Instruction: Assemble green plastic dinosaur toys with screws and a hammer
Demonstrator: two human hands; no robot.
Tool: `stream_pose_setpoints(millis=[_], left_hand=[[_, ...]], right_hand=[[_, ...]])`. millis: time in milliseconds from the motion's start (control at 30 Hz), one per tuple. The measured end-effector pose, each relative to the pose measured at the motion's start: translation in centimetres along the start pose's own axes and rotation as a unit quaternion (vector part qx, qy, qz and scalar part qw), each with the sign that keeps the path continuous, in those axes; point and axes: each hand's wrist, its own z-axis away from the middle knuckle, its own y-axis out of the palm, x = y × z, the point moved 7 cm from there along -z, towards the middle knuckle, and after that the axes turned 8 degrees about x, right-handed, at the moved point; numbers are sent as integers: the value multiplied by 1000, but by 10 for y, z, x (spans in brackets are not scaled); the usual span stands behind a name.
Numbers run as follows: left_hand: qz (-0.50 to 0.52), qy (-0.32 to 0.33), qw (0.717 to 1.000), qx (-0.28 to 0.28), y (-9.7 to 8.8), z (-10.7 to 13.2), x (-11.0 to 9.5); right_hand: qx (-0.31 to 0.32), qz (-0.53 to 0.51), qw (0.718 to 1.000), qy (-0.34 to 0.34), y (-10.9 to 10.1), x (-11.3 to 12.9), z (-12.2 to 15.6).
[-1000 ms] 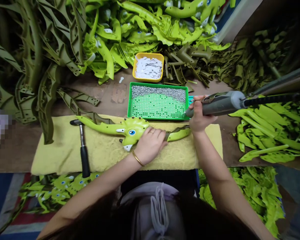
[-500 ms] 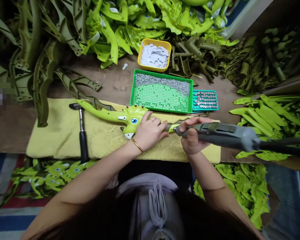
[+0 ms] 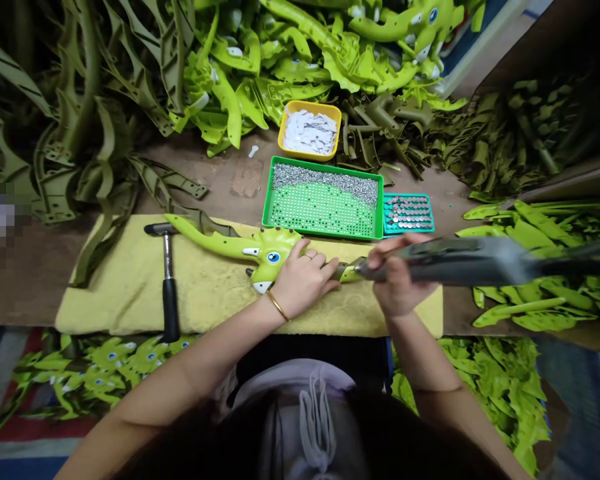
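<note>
A light green plastic dinosaur toy (image 3: 240,247) with a blue eye lies across a yellow towel (image 3: 205,293). My left hand (image 3: 303,277) lies on the toy's body just right of the head, fingers flat and together, pressing it down. My right hand (image 3: 397,283) is wrapped round a grey power screwdriver (image 3: 450,261) held level, its tip at the toy's green piece (image 3: 351,272) beside my left fingertips. The screwdriver is smeared by motion.
A black-handled hammer (image 3: 167,287) lies on the towel's left. Behind the towel stand a green tray of screws (image 3: 325,200), a small teal tray (image 3: 409,213) and a yellow bowl of white pieces (image 3: 309,130). Heaps of green plastic parts (image 3: 280,60) surround the bench.
My right hand brought the screwdriver down from the green screw tray to the toy beside my left hand. The left hand stayed on the toy.
</note>
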Motion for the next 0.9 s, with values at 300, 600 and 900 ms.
stream_pose_setpoints(millis=[300,600,900], left_hand=[[22,-1,1000,2,0,-10,-1],[21,-2,1000,5,2,-9,1],[35,-8,999,1,2,-10,0]], right_hand=[[-138,53,989,-5,-17,-48,-55],[-135,57,989,-6,-18,-55,-47],[-107,-12,991,-74,-20,-9,-45]])
